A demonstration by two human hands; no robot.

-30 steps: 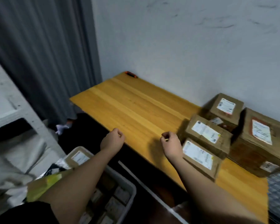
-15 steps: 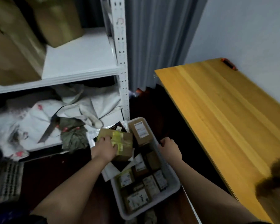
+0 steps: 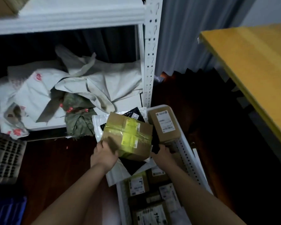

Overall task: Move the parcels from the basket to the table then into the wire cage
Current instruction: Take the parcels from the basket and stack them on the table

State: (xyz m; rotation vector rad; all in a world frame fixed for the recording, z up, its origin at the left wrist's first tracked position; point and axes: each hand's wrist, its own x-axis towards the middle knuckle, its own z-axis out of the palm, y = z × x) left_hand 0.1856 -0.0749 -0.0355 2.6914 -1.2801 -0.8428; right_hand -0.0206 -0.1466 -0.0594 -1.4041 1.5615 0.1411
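A cardboard parcel with yellow tape [image 3: 128,135] lies tilted on top of the pile at the far end of the white basket [image 3: 186,154]. My left hand [image 3: 104,154] grips its near left corner. My right hand [image 3: 162,153] is at the parcel's right side, fingers down in the dark gap beside a plain brown parcel [image 3: 165,125]; whether it holds anything is unclear. Several small labelled parcels [image 3: 137,184] fill the near part of the basket, with black and white mailers [image 3: 133,165] under the taped parcel. The wooden table [image 3: 250,70] stands to the right. No wire cage is in view.
A white metal shelf post [image 3: 150,62] rises just behind the basket. Crumpled white bags [image 3: 88,83] and a green bundle [image 3: 79,120] lie on the low shelf. A grey crate [image 3: 5,158] sits on the floor at left. A grey curtain [image 3: 185,38] hangs behind.
The view turned from the table down to the basket. My left hand took hold of the yellow-taped parcel; my right hand moved from the basket rim to the parcel's right side.
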